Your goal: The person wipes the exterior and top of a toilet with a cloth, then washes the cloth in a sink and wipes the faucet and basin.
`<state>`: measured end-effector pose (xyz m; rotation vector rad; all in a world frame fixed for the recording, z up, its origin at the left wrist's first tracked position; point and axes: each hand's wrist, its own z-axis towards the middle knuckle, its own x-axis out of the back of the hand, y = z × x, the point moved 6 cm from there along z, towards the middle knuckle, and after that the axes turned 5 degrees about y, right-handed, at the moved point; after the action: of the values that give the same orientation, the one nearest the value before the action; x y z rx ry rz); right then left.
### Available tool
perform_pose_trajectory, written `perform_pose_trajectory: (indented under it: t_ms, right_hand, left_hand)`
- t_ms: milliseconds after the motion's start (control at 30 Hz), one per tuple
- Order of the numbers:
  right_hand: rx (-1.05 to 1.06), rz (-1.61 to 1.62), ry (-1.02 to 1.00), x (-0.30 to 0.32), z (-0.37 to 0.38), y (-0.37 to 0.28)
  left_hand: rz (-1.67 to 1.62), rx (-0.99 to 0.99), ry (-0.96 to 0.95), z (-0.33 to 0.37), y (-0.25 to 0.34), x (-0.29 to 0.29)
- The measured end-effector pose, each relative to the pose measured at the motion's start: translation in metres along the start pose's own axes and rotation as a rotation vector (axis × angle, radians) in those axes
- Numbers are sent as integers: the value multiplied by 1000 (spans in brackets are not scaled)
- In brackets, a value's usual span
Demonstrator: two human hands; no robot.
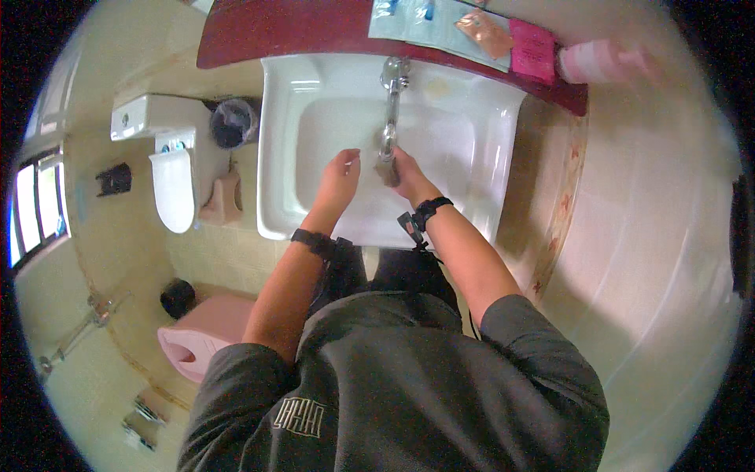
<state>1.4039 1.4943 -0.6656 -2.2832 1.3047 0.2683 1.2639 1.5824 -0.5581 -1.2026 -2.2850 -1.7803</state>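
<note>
Both my arms reach over a white washbasin (277,149). A chrome faucet (392,110) points down into the bowl at its middle. My right hand (410,175) is under the spout, its fingers closed against a small grey-brown object (386,171) whose kind I cannot make out. To the left of the faucet, apart from the right hand, my left hand (339,179) has its fingers curled in. A small white bit shows at those fingertips, too small to name. Dark bands circle both wrists.
A dark red counter (291,31) runs behind the basin, with a pink packet (532,51), an orange packet (483,33) and a pink bottle (594,61). On the left are a white toilet (171,185), a lined bin (233,123) and a pink stool (208,334).
</note>
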Motion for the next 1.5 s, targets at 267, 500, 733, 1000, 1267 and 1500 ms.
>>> perform_pose_trajectory:
  t_ms: [267,500,733,1000,1267,1500]
  right_hand:
    - [198,418,-96,5,-17,-3]
    - [1252,-1101,478,37,-45,-50]
    - [871,-776,-60,14,-53,-78]
    - [1030,-812,182,-15,-169,-165]
    - [1619,-1241,375,-114,-233,-185]
    - [1490,-1462,428,-102,-230,-167]
  left_hand:
    - [-317,623,-70,19,-46,-66]
    - [-1121,544,-374,17,26,-164]
    - [-723,375,-443,25,10,-137]
    - [-900,352,-359,44,-10,-115]
    - [-988,684,-194,45,-27,-124]
    - [-422,439,-315,5,17,-92]
